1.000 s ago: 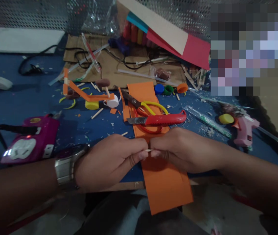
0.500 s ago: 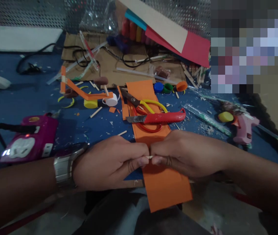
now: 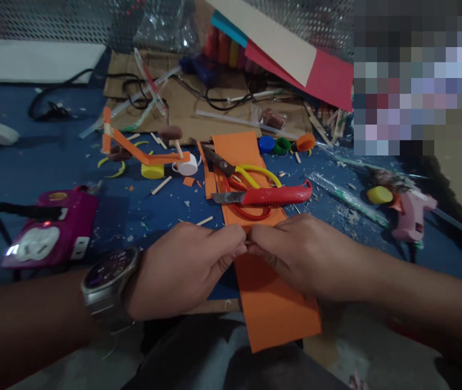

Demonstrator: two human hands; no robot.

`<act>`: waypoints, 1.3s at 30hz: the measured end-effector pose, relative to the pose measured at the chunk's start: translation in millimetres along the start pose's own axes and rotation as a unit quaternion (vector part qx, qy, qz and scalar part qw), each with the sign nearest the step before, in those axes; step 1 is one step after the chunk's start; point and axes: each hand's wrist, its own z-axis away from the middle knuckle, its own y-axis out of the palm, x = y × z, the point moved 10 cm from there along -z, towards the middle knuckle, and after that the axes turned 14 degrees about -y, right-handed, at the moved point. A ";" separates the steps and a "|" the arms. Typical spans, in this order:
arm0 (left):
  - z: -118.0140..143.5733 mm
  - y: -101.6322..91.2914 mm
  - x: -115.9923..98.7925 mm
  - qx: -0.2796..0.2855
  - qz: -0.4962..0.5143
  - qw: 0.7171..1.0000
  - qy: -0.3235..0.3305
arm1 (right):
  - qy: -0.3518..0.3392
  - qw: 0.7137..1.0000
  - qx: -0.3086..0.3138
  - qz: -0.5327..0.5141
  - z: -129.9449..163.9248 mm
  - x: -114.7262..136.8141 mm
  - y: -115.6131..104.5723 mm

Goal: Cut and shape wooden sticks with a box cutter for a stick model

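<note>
My left hand (image 3: 182,265) and my right hand (image 3: 304,257) meet knuckle to knuckle, both closed. Between their fingertips they pinch a short, thin wooden stick (image 3: 248,242); only a sliver of it shows. Beneath them lies a long orange paper strip (image 3: 280,309) that overhangs the table's front edge. Just beyond my hands, a red utility knife (image 3: 277,193) rests across scissors (image 3: 251,176) with yellow and red handles, on top of the strip. Farther left sits a bent orange paper piece (image 3: 133,149) with a yellow cap (image 3: 152,171) and a white cap (image 3: 186,165) by it.
A purple power strip (image 3: 52,230) with a cord lies at left, a pink glue gun (image 3: 410,216) at right. Blue (image 3: 266,144), green (image 3: 282,145) and orange (image 3: 305,142) caps stand beyond the scissors. Cardboard (image 3: 215,116) and coloured sheets (image 3: 328,81) lie at the back.
Both hands have shifted slightly up and away from me, their wrists rolling so the left watch face shows. Less of the stick is visible between the fingertips.
</note>
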 end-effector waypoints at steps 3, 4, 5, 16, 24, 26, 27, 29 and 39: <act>-1.3 3.7 -0.6 0.024 0.018 1.000 0.009 | 0.000 0.999 0.021 -0.026 -0.7 -0.7 1.1; -1.9 4.7 -0.3 0.030 0.021 0.999 0.009 | 0.001 0.999 0.027 -0.036 -1.0 -1.2 1.0; -2.3 5.2 -0.1 0.033 0.024 0.999 0.009 | 0.001 0.998 0.030 -0.046 -1.3 -1.5 0.3; 0.5 -4.6 -6.3 0.021 0.119 0.992 0.038 | -0.062 0.983 -0.066 -0.161 -1.2 0.9 -13.0; 1.1 -10.7 -7.3 0.007 0.148 0.988 0.049 | -0.098 0.968 -0.124 -0.197 -2.8 3.5 -21.6; 2.1 -11.7 -7.9 0.008 0.158 0.986 0.052 | -0.097 0.965 -0.125 -0.209 -3.0 3.1 -21.3; 2.3 -12.1 -7.9 0.008 0.161 0.986 0.052 | -0.095 0.964 -0.127 -0.213 -3.1 2.3 -21.0; 2.2 -12.3 -7.4 0.008 0.164 0.985 0.049 | -0.093 0.962 -0.131 -0.220 -3.5 0.8 -20.7; 0.3 -7.5 -7.1 0.026 0.121 0.992 0.033 | -0.077 0.981 -0.078 -0.160 -3.9 2.1 -16.6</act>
